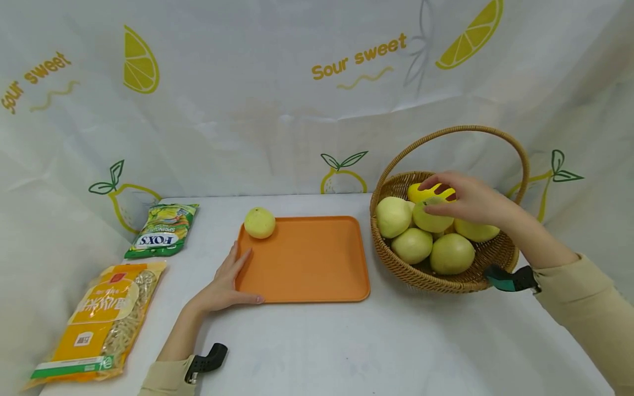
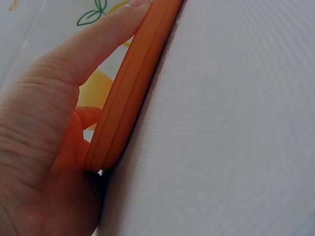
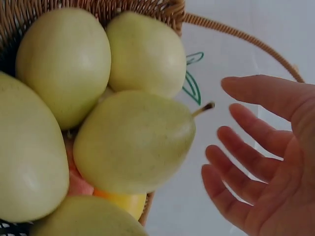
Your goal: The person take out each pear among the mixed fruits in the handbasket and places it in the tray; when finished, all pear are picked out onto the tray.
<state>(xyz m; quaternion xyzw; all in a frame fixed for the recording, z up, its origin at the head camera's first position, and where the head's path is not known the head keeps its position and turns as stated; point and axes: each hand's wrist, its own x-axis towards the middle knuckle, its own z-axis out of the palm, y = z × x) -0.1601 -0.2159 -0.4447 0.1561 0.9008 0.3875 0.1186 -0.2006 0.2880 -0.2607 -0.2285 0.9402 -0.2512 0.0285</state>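
My left hand [image 1: 220, 287] rests at the near left corner of an orange tray [image 1: 307, 261]. Its fingers lie along the left side, and the thumb touches the front rim [image 2: 133, 83]. A pale green pear [image 1: 260, 223] sits at the tray's far left corner. Over the wicker basket [image 1: 396, 269] at the right hovers my right hand [image 1: 473, 201], fingers spread and gently bent, holding nothing. In the right wrist view its fingertips stand just apart from the stem of a pear [image 3: 135, 142]. Several more pears [image 1: 452, 254] fill the basket around it.
A yellow fruit [image 1: 421, 192] lies at the back of the basket, under the tall arched handle [image 1: 460, 129]. At left are a green FOX'S bag [image 1: 163, 231] and a yellow noodle bag [image 1: 101, 319]. A white printed cloth [image 1: 238, 110] hangs behind.
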